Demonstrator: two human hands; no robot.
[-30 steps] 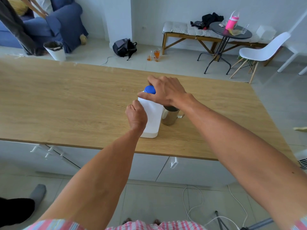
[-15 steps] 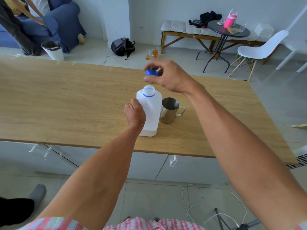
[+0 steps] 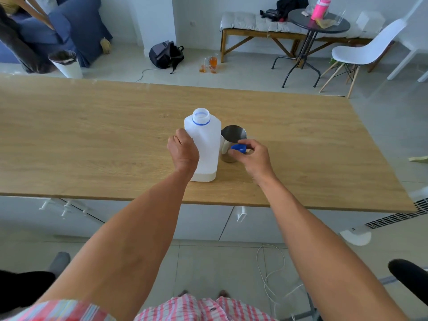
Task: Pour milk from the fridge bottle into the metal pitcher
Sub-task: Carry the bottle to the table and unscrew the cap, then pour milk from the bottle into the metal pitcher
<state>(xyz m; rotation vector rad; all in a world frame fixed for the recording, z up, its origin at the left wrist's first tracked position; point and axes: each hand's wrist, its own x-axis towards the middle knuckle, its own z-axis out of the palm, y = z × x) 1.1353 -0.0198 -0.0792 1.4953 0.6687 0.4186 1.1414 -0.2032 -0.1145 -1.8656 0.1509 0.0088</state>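
The right hand [image 3: 251, 156] pinches the blue cap [image 3: 239, 148] between thumb and fingertips, now low in front of the pitcher [image 3: 232, 137], where half a second ago it held the cap high above the bottle [image 3: 203, 144]. The left hand [image 3: 183, 151] is still wrapped around the bottle's left side, keeping it upright. The neck stands open, so pouring can begin once the cap is set down. A shallow layer of milk shows at the bottle's base. Bottle and pitcher stand touching or nearly so, toward the near edge of the surface [image 3: 92, 140], about midway along it. Bare wood lies to the right of the pitcher for the cap, and the far half is free for tilting.
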